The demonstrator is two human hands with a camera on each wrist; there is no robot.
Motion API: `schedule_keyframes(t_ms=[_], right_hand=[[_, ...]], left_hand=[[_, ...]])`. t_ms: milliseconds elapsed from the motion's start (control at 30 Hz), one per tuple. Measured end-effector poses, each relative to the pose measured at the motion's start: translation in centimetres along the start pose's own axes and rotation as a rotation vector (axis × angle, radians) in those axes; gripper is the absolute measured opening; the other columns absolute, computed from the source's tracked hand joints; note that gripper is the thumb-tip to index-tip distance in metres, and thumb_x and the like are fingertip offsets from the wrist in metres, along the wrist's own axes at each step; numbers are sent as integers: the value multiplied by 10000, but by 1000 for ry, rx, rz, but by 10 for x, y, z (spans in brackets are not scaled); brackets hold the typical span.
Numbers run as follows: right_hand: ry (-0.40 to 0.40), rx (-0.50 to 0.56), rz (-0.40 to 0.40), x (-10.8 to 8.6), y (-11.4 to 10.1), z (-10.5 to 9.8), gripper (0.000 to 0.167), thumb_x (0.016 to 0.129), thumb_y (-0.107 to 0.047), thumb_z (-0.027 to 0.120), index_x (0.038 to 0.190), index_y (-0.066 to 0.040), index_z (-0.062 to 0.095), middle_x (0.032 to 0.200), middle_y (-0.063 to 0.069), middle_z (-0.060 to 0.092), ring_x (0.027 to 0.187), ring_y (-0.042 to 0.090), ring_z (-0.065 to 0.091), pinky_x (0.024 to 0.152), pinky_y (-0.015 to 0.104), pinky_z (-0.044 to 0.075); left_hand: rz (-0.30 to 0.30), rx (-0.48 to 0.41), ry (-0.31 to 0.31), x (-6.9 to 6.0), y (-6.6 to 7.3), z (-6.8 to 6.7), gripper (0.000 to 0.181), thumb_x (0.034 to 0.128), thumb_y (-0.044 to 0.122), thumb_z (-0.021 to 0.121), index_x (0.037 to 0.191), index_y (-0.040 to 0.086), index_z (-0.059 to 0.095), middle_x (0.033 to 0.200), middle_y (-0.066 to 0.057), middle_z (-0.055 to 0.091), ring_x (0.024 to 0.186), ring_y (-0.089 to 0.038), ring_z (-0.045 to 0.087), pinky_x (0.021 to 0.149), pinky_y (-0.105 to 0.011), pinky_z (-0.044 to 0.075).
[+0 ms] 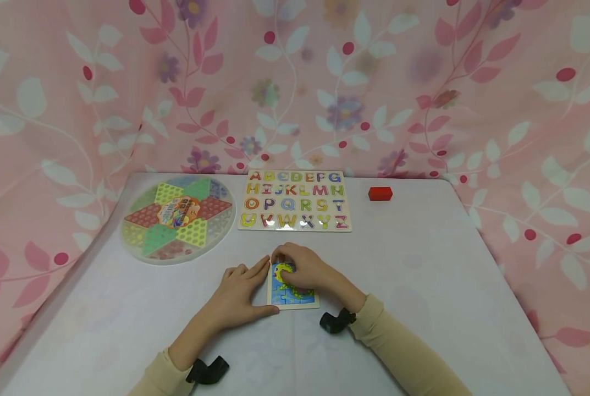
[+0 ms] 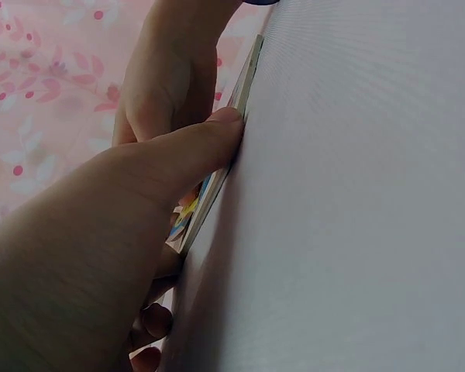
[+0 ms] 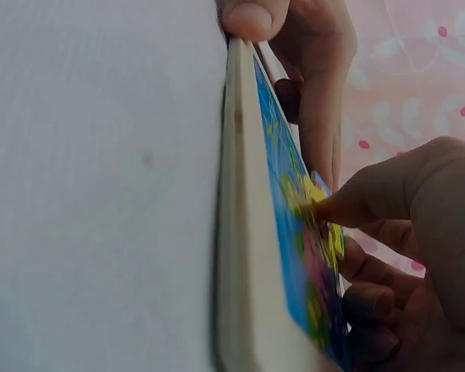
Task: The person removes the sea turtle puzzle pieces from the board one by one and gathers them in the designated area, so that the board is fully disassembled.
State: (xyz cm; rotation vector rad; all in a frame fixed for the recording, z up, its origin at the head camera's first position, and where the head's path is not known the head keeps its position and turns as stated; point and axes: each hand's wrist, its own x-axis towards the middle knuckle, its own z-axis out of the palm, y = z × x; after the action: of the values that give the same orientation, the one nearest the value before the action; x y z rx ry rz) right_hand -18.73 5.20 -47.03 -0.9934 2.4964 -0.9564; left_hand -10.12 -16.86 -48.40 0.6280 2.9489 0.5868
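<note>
A small jigsaw puzzle in a pale wooden frame [image 1: 299, 307] lies on the white-covered table, its picture a yellow-green creature on blue. My left hand [image 1: 238, 297] steadies it with extended fingers: fingertips at the upper left edge, thumb at the lower left corner. Over the puzzle's upper part, my right hand [image 1: 307, 268] pinches a yellow-and-blue puzzle piece [image 3: 319, 186] between thumb and fingers. In the right wrist view that piece stands slightly raised from the picture. The right hand hides the puzzle's upper right from the head view.
Behind the puzzle lies an alphabet board [image 1: 295, 201]. A round Chinese checkers board [image 1: 176, 220] sits at the back left, and a red block [image 1: 380, 193] at the back right. Pink floral cloth [image 1: 295, 82] hangs behind the white table [image 1: 423, 286].
</note>
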Motion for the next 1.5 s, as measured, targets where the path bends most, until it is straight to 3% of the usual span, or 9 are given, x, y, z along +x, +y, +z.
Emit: schedule_keyframes(t_ms=[200,433,667,1100,1333,1500], right_hand=[[-35,30,-22,-2,6,-4,310,992,-186,732,1289,-117,674,1237,-9,675,1082,139,591,1047,379,491],[-26,72,-97,-4,14,-7,344,975,-219,792,1308,-173,716,1090,-74,660,875,111,517,800,271,441],[-14,89,-161,-5,20,-8,378,964,-218,808,1331,-158,743,929,-46,632,770,89,468,718,236,385],[-36,-9,-154,-9,14,-13,346,1006,-226,760,1327,-98,735,1136,-24,695,893,86,570,778,242,502],[70,-26,-135,-21,16,-29,340,1002,-228,767,1325,-124,739,1078,-58,657,866,108,557,740,252,485],[164,-34,-59,-39,41,-48,350,981,-251,794,1319,-172,753,1083,-83,652,928,124,553,791,268,500]], left_hand=[[14,2,15,0,0,-1,1069,831,731,759,1633,107,424,1714,-3,366,1020,-144,482,979,-480,359],[20,-5,15,-1,0,-1,1069,831,734,759,1633,113,423,1711,-10,371,995,-131,469,975,-476,360],[20,-1,13,0,1,-1,1073,832,729,761,1635,106,417,1713,-16,368,1011,-136,475,962,-465,358],[23,-10,6,-1,2,-3,1065,838,718,762,1632,96,421,1718,-23,356,1021,-146,480,963,-472,356],[10,-1,-3,-1,3,-2,1074,837,729,754,1634,94,414,1722,-20,346,1023,-149,478,996,-498,358],[10,-8,1,-2,1,-1,1076,836,734,752,1635,97,414,1725,-12,339,1046,-157,489,1010,-509,355]])
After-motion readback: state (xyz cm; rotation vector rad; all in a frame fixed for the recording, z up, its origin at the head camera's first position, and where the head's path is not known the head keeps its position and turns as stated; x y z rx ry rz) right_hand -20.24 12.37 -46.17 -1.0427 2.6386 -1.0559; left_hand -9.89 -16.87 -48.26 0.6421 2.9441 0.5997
